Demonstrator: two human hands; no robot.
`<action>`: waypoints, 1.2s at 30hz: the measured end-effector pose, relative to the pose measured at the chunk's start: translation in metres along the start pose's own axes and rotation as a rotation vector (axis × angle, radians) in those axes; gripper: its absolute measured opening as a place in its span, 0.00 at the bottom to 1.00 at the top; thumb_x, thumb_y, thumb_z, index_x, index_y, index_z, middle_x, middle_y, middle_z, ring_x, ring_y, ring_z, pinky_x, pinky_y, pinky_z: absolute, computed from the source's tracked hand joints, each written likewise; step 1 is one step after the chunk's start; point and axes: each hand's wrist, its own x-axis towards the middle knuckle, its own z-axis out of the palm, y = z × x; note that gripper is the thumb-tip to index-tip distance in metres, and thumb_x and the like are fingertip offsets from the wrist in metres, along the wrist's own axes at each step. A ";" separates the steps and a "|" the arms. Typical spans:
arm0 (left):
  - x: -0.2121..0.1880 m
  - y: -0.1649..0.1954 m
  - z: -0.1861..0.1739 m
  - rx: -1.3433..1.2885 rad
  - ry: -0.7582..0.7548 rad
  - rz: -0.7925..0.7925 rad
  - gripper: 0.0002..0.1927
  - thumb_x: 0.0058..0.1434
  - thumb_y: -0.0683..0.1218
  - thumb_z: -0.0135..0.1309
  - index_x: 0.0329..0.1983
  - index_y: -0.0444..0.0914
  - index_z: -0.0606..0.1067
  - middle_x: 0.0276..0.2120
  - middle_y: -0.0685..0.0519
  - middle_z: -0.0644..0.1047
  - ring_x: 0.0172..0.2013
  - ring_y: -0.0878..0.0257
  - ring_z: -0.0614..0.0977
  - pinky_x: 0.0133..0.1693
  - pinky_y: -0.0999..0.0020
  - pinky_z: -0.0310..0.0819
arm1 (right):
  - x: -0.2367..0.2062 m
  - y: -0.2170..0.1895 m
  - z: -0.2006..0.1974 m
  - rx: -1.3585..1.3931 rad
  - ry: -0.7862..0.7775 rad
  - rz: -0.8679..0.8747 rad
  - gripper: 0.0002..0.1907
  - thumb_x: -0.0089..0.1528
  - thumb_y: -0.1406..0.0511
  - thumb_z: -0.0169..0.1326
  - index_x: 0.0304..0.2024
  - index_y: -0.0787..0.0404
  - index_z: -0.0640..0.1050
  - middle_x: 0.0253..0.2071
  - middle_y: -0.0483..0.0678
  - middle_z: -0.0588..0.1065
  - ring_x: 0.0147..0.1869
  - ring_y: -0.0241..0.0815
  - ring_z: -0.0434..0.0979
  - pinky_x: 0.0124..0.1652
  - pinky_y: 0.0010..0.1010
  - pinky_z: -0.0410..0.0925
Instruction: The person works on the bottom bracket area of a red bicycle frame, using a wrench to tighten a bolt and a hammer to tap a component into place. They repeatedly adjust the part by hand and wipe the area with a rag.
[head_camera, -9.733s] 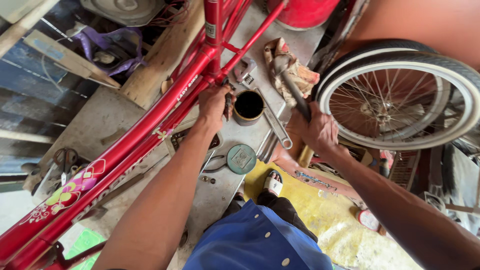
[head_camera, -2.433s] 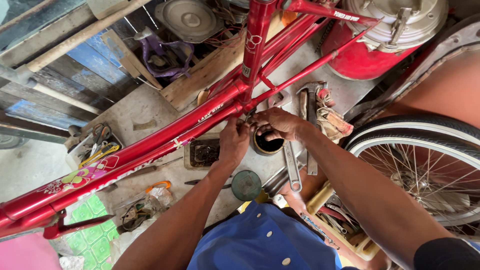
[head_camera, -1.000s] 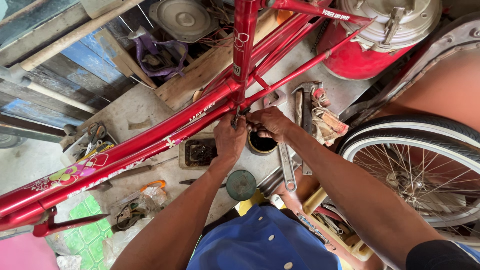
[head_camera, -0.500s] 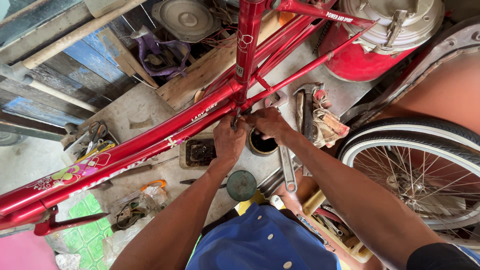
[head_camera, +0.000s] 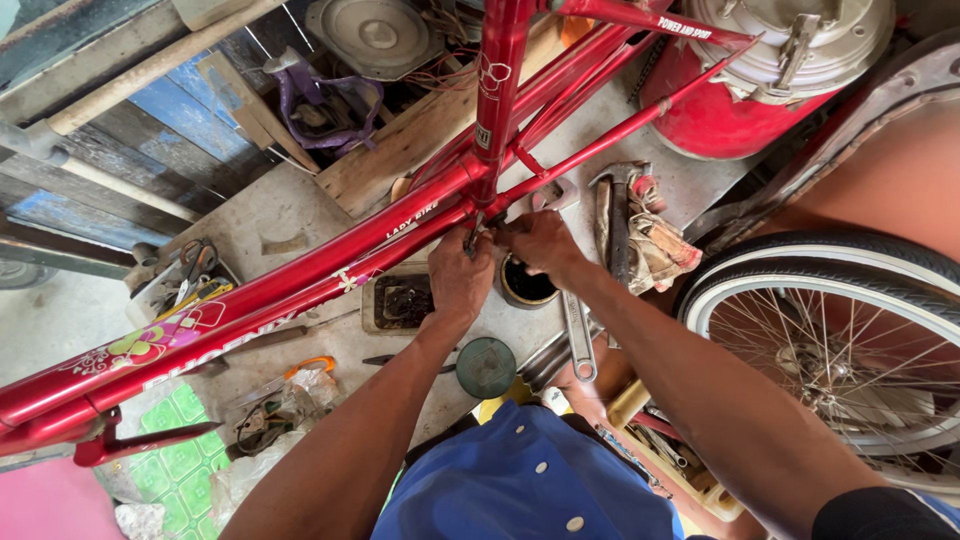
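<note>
A red bicycle frame (head_camera: 300, 270) runs diagonally across the view, its tubes meeting at the bottom bracket (head_camera: 484, 212). My left hand (head_camera: 458, 278) grips at the bracket from below, fingers curled around a small part I cannot make out. My right hand (head_camera: 538, 243) reaches in from the right and pinches at the same joint. Both hands touch the frame there. Just under my right hand sits a small open tin of dark grease (head_camera: 527, 286).
A wrench (head_camera: 578, 338) and a round green lid (head_camera: 485, 366) lie on the concrete floor. A hammer with dirty rags (head_camera: 628, 225), a red tank (head_camera: 740, 95), a bicycle wheel (head_camera: 840, 340), scissors (head_camera: 190, 265) and wooden planks (head_camera: 420, 135) surround the spot.
Since the oldest frame my right hand has left the tool by the wheel and joined the left at the bracket. Over the last second both hands barely shift.
</note>
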 end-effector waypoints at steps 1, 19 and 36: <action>0.001 0.001 -0.001 0.010 -0.023 -0.018 0.13 0.63 0.49 0.55 0.40 0.33 0.78 0.34 0.38 0.81 0.37 0.41 0.82 0.43 0.48 0.73 | 0.000 0.001 -0.005 0.153 -0.103 0.056 0.14 0.60 0.56 0.61 0.38 0.60 0.84 0.29 0.46 0.81 0.27 0.33 0.76 0.26 0.28 0.69; -0.002 -0.002 -0.001 0.019 -0.020 0.008 0.13 0.62 0.49 0.53 0.35 0.33 0.77 0.33 0.37 0.80 0.34 0.41 0.81 0.41 0.49 0.74 | 0.007 0.005 -0.006 -0.046 -0.066 -0.093 0.17 0.63 0.54 0.61 0.39 0.61 0.85 0.33 0.48 0.81 0.33 0.38 0.77 0.34 0.31 0.71; -0.003 -0.008 0.001 0.049 0.066 0.081 0.10 0.61 0.47 0.56 0.38 0.35 0.78 0.32 0.39 0.80 0.34 0.41 0.82 0.39 0.50 0.75 | 0.004 0.002 0.005 -0.336 0.269 -0.277 0.17 0.51 0.57 0.72 0.30 0.63 0.84 0.31 0.50 0.82 0.33 0.41 0.81 0.39 0.34 0.74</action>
